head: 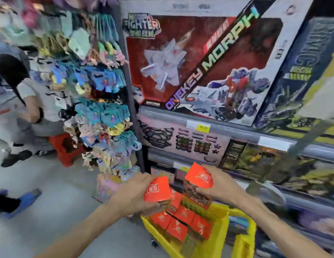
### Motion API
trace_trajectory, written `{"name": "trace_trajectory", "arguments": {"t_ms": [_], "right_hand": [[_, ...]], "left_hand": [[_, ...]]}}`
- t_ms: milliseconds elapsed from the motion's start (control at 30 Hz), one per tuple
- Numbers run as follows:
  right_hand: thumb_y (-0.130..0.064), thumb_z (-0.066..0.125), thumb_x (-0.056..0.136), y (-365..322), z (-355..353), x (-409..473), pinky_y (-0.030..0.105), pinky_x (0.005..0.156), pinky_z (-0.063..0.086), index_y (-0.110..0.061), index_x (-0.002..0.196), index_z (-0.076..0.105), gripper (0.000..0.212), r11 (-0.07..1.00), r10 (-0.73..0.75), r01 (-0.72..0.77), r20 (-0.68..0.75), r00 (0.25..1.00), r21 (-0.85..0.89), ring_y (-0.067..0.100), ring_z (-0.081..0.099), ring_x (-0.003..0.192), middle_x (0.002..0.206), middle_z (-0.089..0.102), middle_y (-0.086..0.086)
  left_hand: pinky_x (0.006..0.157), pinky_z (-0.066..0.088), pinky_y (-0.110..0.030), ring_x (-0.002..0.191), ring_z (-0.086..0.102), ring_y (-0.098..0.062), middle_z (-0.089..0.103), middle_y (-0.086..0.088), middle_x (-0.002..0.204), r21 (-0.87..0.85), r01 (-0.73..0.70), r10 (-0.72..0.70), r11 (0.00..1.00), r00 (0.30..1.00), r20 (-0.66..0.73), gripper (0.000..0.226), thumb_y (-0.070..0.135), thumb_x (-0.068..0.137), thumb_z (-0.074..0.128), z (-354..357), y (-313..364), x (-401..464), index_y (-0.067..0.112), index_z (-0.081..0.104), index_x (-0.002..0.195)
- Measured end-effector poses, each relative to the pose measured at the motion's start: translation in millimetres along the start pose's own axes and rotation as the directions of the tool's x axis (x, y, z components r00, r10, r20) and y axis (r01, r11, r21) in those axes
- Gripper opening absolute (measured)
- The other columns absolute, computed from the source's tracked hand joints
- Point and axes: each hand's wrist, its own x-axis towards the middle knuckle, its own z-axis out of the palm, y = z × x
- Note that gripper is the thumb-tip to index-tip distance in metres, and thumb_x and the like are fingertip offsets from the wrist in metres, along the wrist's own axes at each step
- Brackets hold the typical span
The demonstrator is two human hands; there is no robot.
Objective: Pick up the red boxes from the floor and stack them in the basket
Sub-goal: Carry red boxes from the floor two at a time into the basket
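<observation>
Red boxes (157, 189) (199, 176) gripped, seemingly, by left hand (138, 194), right hand (218, 185).

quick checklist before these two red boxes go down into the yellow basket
1. Left hand grips its red box: ok, fingers wrap the sides.
2. Right hand grips the other red box: ok, though that box is tilted.
3. Both boxes are above the yellow basket: ok.
4. Free spot in the basket: cannot tell; stacked red boxes already cover most of the visible inside.
5. Basket handle out of the way: ok, it sits to the right of the stack.
6. More red boxes left on the floor: cannot tell, none show in this view.
</observation>
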Motion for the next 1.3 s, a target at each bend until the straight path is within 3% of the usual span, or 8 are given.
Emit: {"name": "trace_trajectory", "arguments": {"t_ms": [233,400,500,767,867,1000,1133,1300], "right_hand": [[-0.067,0.072,0.068,33.6,74.1,-1.5,0.029,0.101,0.037,-0.026,0.145,0.035,0.095,0.932,0.358,-0.355,-0.020,0.934,0.074,0.020,0.049,0.126,0.138,0.051,-0.001],[-0.107,0.024,0.038,62.0,139.6,-9.5,0.032,0.101,0.036,-0.027,0.146,0.033,0.135,0.813,0.565,-0.552,-0.028,0.824,0.184,0.019,0.047,0.127,0.138,0.048,-0.002],[-0.092,0.050,0.053,82.8,189.6,-17.1,0.034,0.103,0.040,-0.029,0.147,0.029,0.116,0.748,0.641,-0.633,0.029,0.767,0.200,0.020,0.046,0.129,0.143,0.044,-0.002],[-0.081,0.037,0.063,113.0,293.0,10.1,0.038,0.110,0.035,-0.017,0.151,0.022,0.110,0.859,0.507,-0.511,0.180,0.843,-0.026,0.026,0.042,0.133,0.151,0.035,0.006],[-0.068,0.061,0.066,119.2,318.4,11.9,0.045,0.106,0.041,-0.015,0.149,0.026,0.105,0.876,0.483,-0.465,0.231,0.845,-0.131,0.032,0.048,0.128,0.148,0.040,0.011],[-0.053,0.088,0.035,129.5,343.4,13.7,0.043,0.089,0.053,-0.010,0.131,0.053,0.111,0.886,0.441,-0.370,0.261,0.858,-0.281,0.030,0.064,0.103,0.120,0.062,0.010],[-0.039,0.078,0.070,143.1,362.2,13.9,0.043,0.113,0.030,-0.012,0.149,0.022,0.100,0.884,0.456,-0.367,0.360,0.814,-0.290,0.031,0.040,0.131,0.150,0.035,0.012],[-0.027,0.076,0.075,154.0,394.8,17.6,0.042,0.116,0.026,-0.013,0.149,0.023,0.092,0.893,0.447,-0.378,0.372,0.814,-0.245,0.029,0.037,0.134,0.149,0.036,0.010]], "left_hand": [[0.104,0.038,-0.032,0.123,0.047,-0.017,0.051,0.007,0.133,-0.123,-0.218,0.237,0.968,0.957,0.166,0.095,0.087,0.073,0.048,80.5,-47.4,84.3,0.025,0.040,0.144],[0.110,0.034,-0.032,0.132,0.038,-0.012,0.044,0.010,0.140,-0.188,-0.267,0.305,0.945,0.927,0.220,0.111,0.099,0.064,0.032,140.6,-51.5,135.6,0.027,0.034,0.148],[0.112,0.029,-0.031,0.135,0.035,-0.014,0.041,0.009,0.142,-0.188,-0.309,0.349,0.932,0.904,0.246,0.105,0.092,0.068,0.037,175.0,-45.1,171.0,0.028,0.029,0.150],[0.112,0.034,-0.043,0.131,0.042,-0.021,0.045,0.009,0.137,-0.176,-0.278,0.316,0.944,0.914,0.253,0.095,0.086,0.069,0.057,245.2,-49.2,223.0,0.031,0.032,0.143],[0.110,0.036,-0.042,0.126,0.044,-0.017,0.045,0.011,0.133,-0.192,-0.291,0.331,0.937,0.917,0.225,0.094,0.084,0.070,0.059,250.2,-54.2,229.1,0.030,0.034,0.143],[0.111,0.034,-0.042,0.126,0.043,-0.015,0.044,0.011,0.134,-0.197,-0.299,0.339,0.934,0.916,0.215,0.094,0.081,0.071,0.062,257.2,-58.9,232.4,0.029,0.034,0.144],[0.106,0.038,-0.040,0.122,0.043,-0.015,0.044,0.011,0.133,-0.218,-0.305,0.348,0.927,0.917,0.195,0.094,0.078,0.072,0.063,263.0,-57.2,232.8,0.028,0.034,0.145],[0.098,0.043,-0.042,0.116,0.044,-0.015,0.047,0.010,0.131,-0.205,-0.366,0.403,0.908,0.895,0.189,0.093,0.081,0.072,0.057,277.3,-43.9,239.5,0.026,0.037,0.144]]}}
